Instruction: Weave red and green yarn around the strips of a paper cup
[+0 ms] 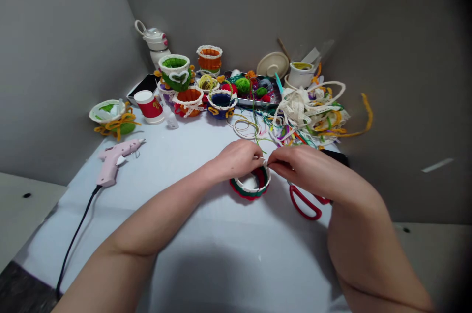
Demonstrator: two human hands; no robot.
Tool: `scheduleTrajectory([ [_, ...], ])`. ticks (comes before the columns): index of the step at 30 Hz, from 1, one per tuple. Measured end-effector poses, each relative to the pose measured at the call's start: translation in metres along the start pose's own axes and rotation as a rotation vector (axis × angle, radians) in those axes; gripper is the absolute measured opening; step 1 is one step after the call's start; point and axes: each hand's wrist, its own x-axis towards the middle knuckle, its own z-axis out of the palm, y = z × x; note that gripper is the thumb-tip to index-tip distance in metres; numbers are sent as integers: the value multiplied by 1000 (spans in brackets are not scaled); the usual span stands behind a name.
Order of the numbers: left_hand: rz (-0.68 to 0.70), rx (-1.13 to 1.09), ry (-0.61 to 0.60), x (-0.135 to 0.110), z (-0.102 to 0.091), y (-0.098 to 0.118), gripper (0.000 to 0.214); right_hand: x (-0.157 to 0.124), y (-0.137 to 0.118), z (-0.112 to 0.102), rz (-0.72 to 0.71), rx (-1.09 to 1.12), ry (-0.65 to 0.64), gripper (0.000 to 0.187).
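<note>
Grey walls (236, 13) enclose the bench (184, 234); mid-frame, left hand (241, 158) and right hand (293, 161) pinch the small basket (254, 193) at its rim. Probably light, springy; steady its sides.

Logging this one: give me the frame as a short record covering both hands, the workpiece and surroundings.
workpiece: small red-and-green yarn basket with white rim
left hand: at the basket's far rim, fingers partly hidden
right hand: fingertips beside the rim; anything pinched is too small to tell
right side: red-handled scissors
left side: pink glue gun
behind: tray of yarn balls
</note>
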Motion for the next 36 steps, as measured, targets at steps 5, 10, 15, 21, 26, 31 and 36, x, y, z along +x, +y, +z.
scheduleTrajectory([
  [5, -25, 34, -20, -1, -3, 4, 22, 5, -12, 2, -1, -9, 15, 24],
  [10, -15, 14, -14, -1, -1, 2, 20, 2, -14, 4, -49, -40, -64, 23],
  [15, -6, -15, -1, 0, 1, -1, 21, -7, 6, -2, -156, 33, -71, 28],
  [21, -26, -32, -6, 0, -1, 0, 21, -11, 20, -3, -97, 74, -115, 29],
  [26, -31, -25, -13, 1, -2, -2, 20, -2, 21, 5, -33, 11, -169, 24],
  [31, -21, 131, -24, -3, -7, -3, 20, 13, 15, 13, 64, -106, -236, 21],
  [36, -92, 284, -62, -10, -15, 1, 21, 20, 12, 15, 84, -133, -192, 23],
])
